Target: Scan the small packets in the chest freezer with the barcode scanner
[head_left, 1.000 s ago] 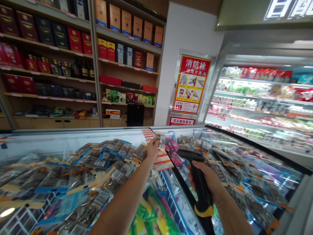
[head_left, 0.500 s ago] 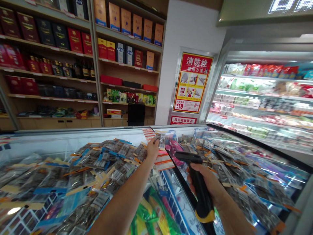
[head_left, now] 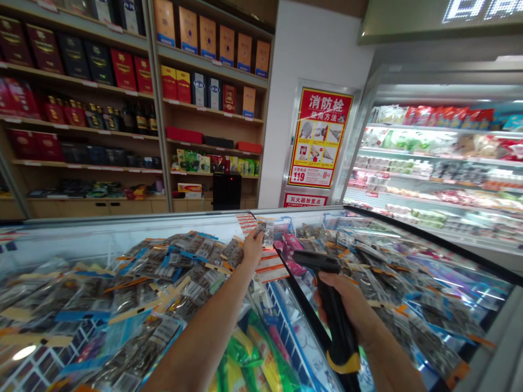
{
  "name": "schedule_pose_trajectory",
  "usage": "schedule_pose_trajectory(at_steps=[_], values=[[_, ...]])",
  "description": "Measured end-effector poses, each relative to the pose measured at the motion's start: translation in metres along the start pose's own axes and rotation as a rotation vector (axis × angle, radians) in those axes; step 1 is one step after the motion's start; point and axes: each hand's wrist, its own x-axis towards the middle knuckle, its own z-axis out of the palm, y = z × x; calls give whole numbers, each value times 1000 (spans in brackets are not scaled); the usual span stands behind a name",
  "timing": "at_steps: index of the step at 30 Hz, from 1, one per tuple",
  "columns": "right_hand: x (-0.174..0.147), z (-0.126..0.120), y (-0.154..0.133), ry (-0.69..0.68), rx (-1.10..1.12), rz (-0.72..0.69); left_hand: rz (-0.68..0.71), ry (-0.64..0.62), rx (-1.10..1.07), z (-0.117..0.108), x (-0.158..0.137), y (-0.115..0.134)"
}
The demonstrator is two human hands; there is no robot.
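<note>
- Our left hand (head_left: 252,246) reaches forward over the freezer and pinches a small clear packet (head_left: 268,232) between thumb and fingers, a narrow grip near the packet's left edge.
- We hold that packet raised, its printed face towards us, near the far rim (head_left: 122,219) of the freezer and in front of the orange-and-white labels (head_left: 272,267); we cannot tell whether it touches them.
- Our right hand (head_left: 347,305) wraps round the handle of a black scanner (head_left: 337,321) with a yellow band low on its grip.
- We have the scanner's head near the packet but apart from it, to its right and nearer to us.
- To the left of our left arm we see a heap of similar packets (head_left: 163,267) with blue and orange edges; more packets (head_left: 379,272) lie to the right of the scanner.
- Below and between our arms are green-and-yellow bags (head_left: 249,354), beside a blue-and-white wire basket side (head_left: 286,321).
- Past the freezer we face shelves of boxes (head_left: 207,38) and a red-and-yellow sign (head_left: 321,139).
</note>
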Motion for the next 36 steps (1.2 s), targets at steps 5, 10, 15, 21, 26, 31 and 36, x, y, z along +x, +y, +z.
schedule_pose_trajectory(at_steps=[5,10,15,21,26,31,36], values=[[4,0,5,4,-33,29,14,-4,32,-2,-1,5],[5,-1,8,23,-127,7,1,-11,-2,-4,-1,6],[6,-2,9,21,-124,7,-20,-4,-108,-4,2,0],[2,-2,6,-2,-34,-15,-103,17,-170,-2,4,-5],[-1,1,4,-14,6,-9,-68,20,-187,-1,2,-4],[4,0,5,2,-33,-7,-59,-4,-172,-2,3,-3],[3,-3,2,-46,-23,9,-18,11,-146,-2,3,-5]])
